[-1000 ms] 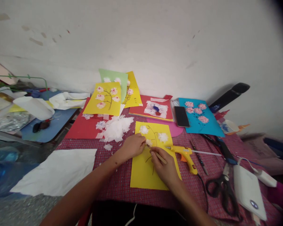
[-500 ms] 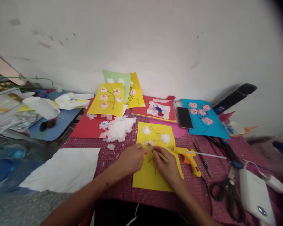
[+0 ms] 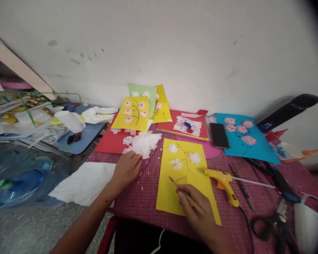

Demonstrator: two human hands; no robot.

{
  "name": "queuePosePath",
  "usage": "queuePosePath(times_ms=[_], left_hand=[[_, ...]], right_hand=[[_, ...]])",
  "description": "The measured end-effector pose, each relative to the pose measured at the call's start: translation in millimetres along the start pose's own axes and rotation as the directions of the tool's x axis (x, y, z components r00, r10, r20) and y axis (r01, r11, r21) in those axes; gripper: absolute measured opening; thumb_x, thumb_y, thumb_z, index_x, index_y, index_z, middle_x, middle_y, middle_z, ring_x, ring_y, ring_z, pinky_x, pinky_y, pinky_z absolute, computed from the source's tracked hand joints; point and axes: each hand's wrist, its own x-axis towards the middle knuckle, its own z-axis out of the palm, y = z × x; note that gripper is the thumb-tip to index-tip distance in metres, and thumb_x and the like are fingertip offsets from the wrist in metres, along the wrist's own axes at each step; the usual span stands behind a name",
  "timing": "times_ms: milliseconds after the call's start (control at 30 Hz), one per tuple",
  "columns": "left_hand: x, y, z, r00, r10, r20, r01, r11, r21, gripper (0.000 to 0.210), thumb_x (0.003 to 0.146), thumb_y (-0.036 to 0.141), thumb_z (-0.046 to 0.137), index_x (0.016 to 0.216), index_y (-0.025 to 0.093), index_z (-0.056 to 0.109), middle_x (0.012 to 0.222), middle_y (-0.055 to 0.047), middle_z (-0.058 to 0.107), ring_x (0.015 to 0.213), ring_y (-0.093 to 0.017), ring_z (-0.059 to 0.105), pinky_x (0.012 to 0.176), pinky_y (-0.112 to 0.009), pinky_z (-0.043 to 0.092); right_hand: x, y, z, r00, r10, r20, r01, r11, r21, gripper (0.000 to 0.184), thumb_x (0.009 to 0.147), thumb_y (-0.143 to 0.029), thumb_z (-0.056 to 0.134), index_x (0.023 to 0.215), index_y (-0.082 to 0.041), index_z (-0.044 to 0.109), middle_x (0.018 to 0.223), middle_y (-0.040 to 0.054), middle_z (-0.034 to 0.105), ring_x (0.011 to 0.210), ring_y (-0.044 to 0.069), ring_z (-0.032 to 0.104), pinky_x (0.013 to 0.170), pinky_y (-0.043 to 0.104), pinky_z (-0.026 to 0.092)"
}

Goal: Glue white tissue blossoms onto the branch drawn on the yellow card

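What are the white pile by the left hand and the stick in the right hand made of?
White pile: looks like tissue paper, matte, with torn, fluffy edges. Stick in the right hand: probably wood or bamboo, tan and slim with a darker pointed tip. Left hand reaches the pile's edge.

Bare checked cloth [image 3: 148, 187] lies open between left hand [image 3: 125, 169] and yellow sheet [image 3: 187, 178], lower centre. Right of sheet: glue gun [image 3: 224, 180] blocks, touching its edge. Lower right, scissors [image 3: 272, 225] (blurred, probably).

Left hand [image 3: 126, 168]: palm down, fingers curled, left of frame centre.
Left forearm: bare, rising from lower left.
Right hand [image 3: 198, 213]: lower centre-right, fingers pinched in a writing grip.
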Motion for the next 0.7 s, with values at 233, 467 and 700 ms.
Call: queuePosePath(times_ms=[233, 467, 700], left_hand=[[17, 2, 4.8, 0.992, 0.075, 0.100, -0.097, 0.966, 0.240, 0.023, 0.097, 0.021, 0.046, 0.094, 0.019, 0.069, 0.090, -0.009, 0.061, 0.086, -0.025, 0.057, 0.079, -0.038, 0.042], [17, -1, -0.5, 1.000, 0.024, -0.016, -0.025, 0.999, -0.040, 0.022, 0.096, 0.023, 0.047, 0.086, 0.018, 0.065, 0.088, -0.007, 0.063, 0.088, -0.022, 0.059, 0.083, -0.034, 0.044], [5, 13, -7.2, 0.950, -0.263, 0.168, 0.293, 0.564, -0.772, 0.015, 0.082, 0.032, 0.061, 0.076, 0.018, 0.062, 0.074, 0.001, 0.063, 0.069, -0.015, 0.057, 0.066, -0.026, 0.044]], right_hand=[[-7, 4, 6, 0.999, -0.021, 0.028, 0.020, 1.000, 0.020, 0.013, 0.096, -0.026, 0.055, 0.102, -0.023, 0.066, 0.088, 0.0037, 0.072, 0.074, 0.017, 0.071, 0.069, 0.026, 0.058], [-6, 3, 6, 0.999, -0.025, 0.032, 0.023, 0.999, 0.046, 0.013, 0.095, -0.025, 0.055, 0.101, -0.024, 0.067, 0.088, 0.0034, 0.072, 0.072, 0.017, 0.070, 0.069, 0.026, 0.058], [7, -15, 2, 0.997, -0.070, 0.035, 0.067, 0.994, 0.091, 0.015, 0.095, -0.025, 0.055, 0.103, -0.024, 0.067, 0.087, 0.0033, 0.071, 0.073, 0.017, 0.069, 0.069, 0.028, 0.058]])
